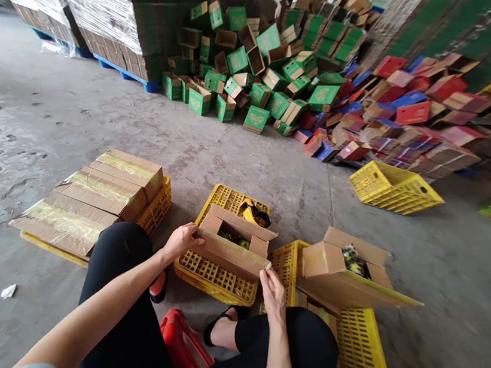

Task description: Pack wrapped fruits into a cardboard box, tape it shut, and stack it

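An open cardboard box (231,252) rests on an upturned yellow crate (215,275) between my knees, with dark and green contents partly visible inside. My left hand (183,241) grips the left end of the box's near flap, fingers closed on it. At the flap's right end my right hand (272,289) pinches the corner. A yellow tape dispenser (255,213) lies on the crate just beyond the box. To the right, a second open box (345,273), its flaps raised, holds packed produce and sits on yellow crates (359,344).
Three taped boxes (102,194) stand on a yellow crate at the left. Green cartons (257,116) and red and blue cartons (412,113) are heaped ahead. Another yellow crate (393,188) is at the right. A red plastic object (180,343) lies between my legs.
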Demonstrator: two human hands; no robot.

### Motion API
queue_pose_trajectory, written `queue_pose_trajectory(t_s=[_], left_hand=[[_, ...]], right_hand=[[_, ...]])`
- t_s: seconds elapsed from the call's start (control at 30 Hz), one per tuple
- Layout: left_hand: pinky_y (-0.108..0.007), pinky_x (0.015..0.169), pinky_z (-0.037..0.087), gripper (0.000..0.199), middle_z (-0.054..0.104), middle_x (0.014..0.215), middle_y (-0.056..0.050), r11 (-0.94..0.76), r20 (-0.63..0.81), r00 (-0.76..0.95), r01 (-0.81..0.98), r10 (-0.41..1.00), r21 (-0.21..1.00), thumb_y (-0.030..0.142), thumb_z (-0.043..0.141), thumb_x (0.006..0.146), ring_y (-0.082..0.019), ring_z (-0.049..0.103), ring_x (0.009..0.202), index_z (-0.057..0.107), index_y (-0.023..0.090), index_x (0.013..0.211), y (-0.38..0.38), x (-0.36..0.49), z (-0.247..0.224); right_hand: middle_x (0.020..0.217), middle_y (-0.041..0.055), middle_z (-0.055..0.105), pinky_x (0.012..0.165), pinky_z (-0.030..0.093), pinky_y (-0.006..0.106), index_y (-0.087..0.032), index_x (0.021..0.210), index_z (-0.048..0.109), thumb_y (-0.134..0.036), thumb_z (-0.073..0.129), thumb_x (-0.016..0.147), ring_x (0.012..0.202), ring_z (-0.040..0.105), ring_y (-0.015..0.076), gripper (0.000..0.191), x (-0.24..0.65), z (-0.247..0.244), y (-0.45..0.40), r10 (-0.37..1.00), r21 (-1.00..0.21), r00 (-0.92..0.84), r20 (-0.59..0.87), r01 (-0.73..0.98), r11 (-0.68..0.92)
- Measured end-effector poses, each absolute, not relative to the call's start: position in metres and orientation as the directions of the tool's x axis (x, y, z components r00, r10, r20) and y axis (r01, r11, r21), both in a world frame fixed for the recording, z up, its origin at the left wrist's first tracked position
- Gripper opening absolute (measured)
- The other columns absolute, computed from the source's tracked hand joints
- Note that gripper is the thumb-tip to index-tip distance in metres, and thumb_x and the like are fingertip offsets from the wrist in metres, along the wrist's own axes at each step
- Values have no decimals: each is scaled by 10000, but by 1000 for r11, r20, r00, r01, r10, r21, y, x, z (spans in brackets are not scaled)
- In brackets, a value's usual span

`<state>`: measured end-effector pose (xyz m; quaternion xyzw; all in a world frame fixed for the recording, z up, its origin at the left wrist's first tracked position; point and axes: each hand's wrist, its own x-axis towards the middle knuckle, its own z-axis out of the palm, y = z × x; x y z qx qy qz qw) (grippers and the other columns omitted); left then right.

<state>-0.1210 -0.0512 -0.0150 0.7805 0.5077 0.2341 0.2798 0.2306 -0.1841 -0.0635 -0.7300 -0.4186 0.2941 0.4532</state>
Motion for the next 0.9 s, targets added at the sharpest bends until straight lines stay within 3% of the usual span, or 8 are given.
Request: queue_pose_trajectory(t_s=[0.23,0.33,0.4,0.53,0.63,0.8,0.9], left_hand=[[-267,718,480,206,578,847,-19,-359,148,363,627,920,692,309,717,891,-172,593,779,579,182,806,-51,-117,-27],[-291,780,518,140,611,921,-34,-355,163,350,603,922,714,274,708,887,-184,622,834,629,175,949,-53,-116,-32],[-318,848,540,302,646,1056,-64,-356,177,345,573,922,739,253,692,889,-199,645,918,629,175,1174,-55,-115,-33],[-377,1004,523,673,614,1344,-113,-350,173,343,564,923,748,253,656,901,-238,625,1129,429,203,1533,-58,-113,-30],[-410,1081,476,723,619,1339,-111,-330,124,347,635,930,698,290,641,917,-277,573,1229,382,209,1587,-59,-113,-28],[-355,1020,496,745,615,1229,-89,-305,76,352,662,933,685,282,623,927,-252,601,1131,344,238,1617,-60,-112,-26],[-349,1029,487,768,592,1272,-89,-309,84,354,649,932,695,260,617,918,-252,590,1164,322,250,1626,-60,-111,-25]], right_hand=[[1390,194,677,1052,569,469,-122,1387,670,-670,697,816,1281,664,359,792,239,-74,-185,872,-960,475,-121,169,-226],[1439,173,647,1057,566,474,-159,1421,647,-618,701,836,1292,656,351,746,240,-74,-186,879,-969,468,-92,161,-187],[1434,188,649,1070,556,479,-140,1410,654,-615,716,822,1279,664,357,758,240,-73,-186,877,-969,470,-96,158,-190],[1401,186,675,1102,531,476,-138,1410,653,-593,745,804,1269,666,354,763,236,-69,-185,875,-968,478,-75,175,-178],[1387,178,684,1100,530,470,-144,1410,653,-576,747,804,1253,672,348,750,233,-65,-185,880,-969,473,-44,193,-152],[1390,162,680,1078,541,456,-172,1461,612,-594,703,835,1245,671,332,760,230,-59,-185,895,-957,446,-17,252,-143],[1384,156,678,1058,549,438,-187,1467,606,-626,667,853,1235,674,322,758,228,-57,-184,902,-945,431,6,298,-136]])
